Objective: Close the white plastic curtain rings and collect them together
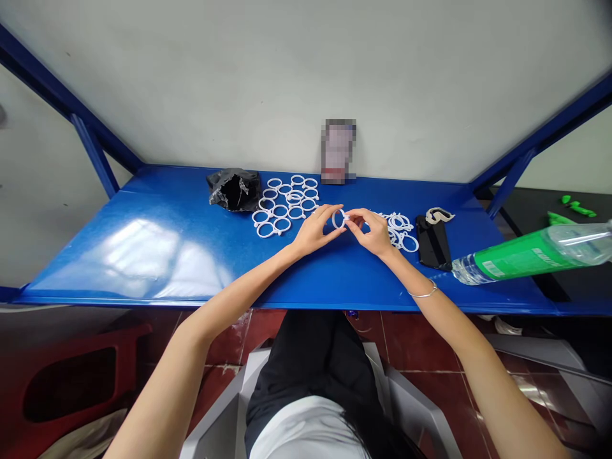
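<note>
Both my hands hold one white plastic curtain ring [338, 219] upright above the blue table, between the two groups of rings. My left hand [315, 229] grips its left side between thumb and fingers. At the ring's small tab, my right hand [370, 231] pinches with thumb and forefinger; the fingertips partly hide the tab. Several similar rings [281, 211] lie spread out to the left of my left hand. Beside my right hand is a tighter pile of white rings [400, 223], partly covered by that hand.
A crumpled black plastic bag [235, 189] stands open at the back left. A blurred upright object [338, 152] leans on the wall. Right of the ring pile lie a black phone [433, 242] and a whitish curved item [438, 216]. A green-labelled bottle [530, 254] is at the right edge.
</note>
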{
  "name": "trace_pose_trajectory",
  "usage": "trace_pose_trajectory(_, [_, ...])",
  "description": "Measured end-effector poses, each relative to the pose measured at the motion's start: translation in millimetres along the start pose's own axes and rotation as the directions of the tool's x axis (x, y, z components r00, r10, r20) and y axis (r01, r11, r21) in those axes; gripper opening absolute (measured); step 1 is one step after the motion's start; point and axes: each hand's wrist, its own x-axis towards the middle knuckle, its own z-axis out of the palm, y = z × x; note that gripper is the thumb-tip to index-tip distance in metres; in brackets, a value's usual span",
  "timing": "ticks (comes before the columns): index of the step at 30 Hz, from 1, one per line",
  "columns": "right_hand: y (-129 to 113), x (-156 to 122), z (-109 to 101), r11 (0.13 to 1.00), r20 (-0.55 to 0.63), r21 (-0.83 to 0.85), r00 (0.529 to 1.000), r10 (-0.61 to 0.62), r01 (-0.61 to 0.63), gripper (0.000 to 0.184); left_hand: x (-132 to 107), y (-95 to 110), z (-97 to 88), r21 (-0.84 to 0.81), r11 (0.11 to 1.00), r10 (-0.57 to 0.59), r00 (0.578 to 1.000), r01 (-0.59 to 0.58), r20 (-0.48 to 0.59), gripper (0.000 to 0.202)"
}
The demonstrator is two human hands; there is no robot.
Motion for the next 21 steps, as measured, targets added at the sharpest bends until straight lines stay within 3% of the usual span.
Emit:
trace_pose_trajectory(7, [3.0, 1.7, 0.7, 0.999, 0.114, 0.002, 0.993, 0.034, -0.034, 0.021, 1.5, -2.7, -3.5, 0.145, 0.989, 0.057, 0.992, -0.041, -0.108, 0.039])
trace_pose_trajectory(12, [4.2, 1.6, 0.6, 0.998, 0.120, -0.049, 0.992, 0.030, -0.024, 0.019, 1.1, -5.1, -1.9, 0.290, 0.953, 0.133, 0.984, -0.093, -0.121, 0.039])
trace_pose_trajectory(21, [5.4, 1.4, 0.6, 0.999, 0.109, -0.040, 0.994, -0.001, 0.005, 0.018, 1.8, -4.4, -1.7, 0.366, 0.918, 0.217, 0.965, -0.150, -0.149, 0.039])
